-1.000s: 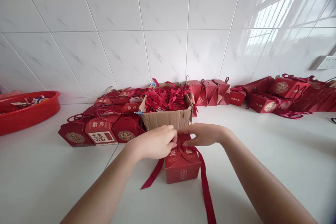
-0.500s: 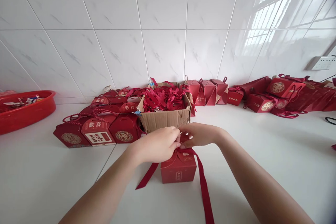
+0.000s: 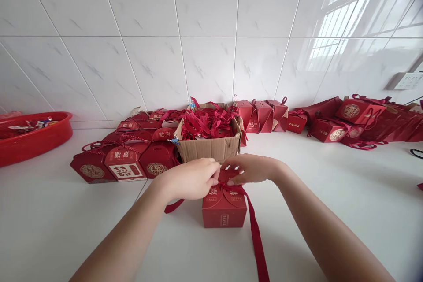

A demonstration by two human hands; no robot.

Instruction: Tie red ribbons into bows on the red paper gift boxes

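A small red gift box (image 3: 224, 211) with gold characters stands on the white counter in front of me. A dark red ribbon (image 3: 257, 238) runs over its top; one end trails down toward the bottom edge, the other pokes out left under my wrist. My left hand (image 3: 190, 178) is closed, pinching the ribbon at the top of the box. My right hand (image 3: 249, 168) meets it from the right, fingers pinched on the same ribbon above the box's flaps.
A cardboard carton (image 3: 211, 145) full of red ribbons sits just behind the box. Several red gift boxes (image 3: 124, 163) lie to its left, more red boxes (image 3: 264, 116) and bags (image 3: 360, 112) line the tiled wall. A red tray (image 3: 33, 134) stands far left.
The ribbon's left end has been drawn up shorter under my left wrist. Both hands stay pinched together at the top of the box, which has barely shifted.
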